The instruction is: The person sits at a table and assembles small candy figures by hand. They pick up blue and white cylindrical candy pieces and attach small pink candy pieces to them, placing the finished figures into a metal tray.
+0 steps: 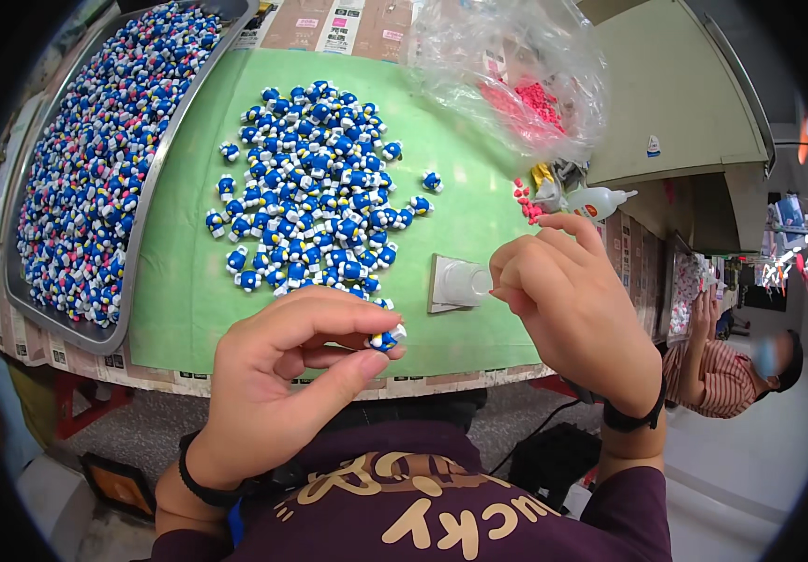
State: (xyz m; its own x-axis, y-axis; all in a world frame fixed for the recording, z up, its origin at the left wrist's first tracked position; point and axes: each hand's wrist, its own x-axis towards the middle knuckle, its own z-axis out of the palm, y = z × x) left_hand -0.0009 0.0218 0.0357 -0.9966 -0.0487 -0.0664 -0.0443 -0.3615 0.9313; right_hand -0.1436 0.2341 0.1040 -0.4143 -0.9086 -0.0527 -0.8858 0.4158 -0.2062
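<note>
A small blue, white and yellow toy figure (387, 338) is pinched between the thumb and fingers of my left hand (296, 351), just off the near edge of the table. My right hand (572, 304) is closed, its fingertips beside a small white cup (466, 283) on a square plate (440, 298). Whatever those fingertips hold, if anything, is hidden or too small to name. Beyond my left hand, a loose heap of matching figures (315, 187) covers the middle of the green mat (479, 211). Several small pink pieces (526, 199) lie past my right hand.
A deep metal tray (165, 155) full of similar figures stands at the left. At the back right lies a clear plastic bag (451, 47) with pink pieces (540, 103). Near it are a white squeeze bottle (596, 201) and a beige cabinet (675, 103). Another person (732, 375) sits far right.
</note>
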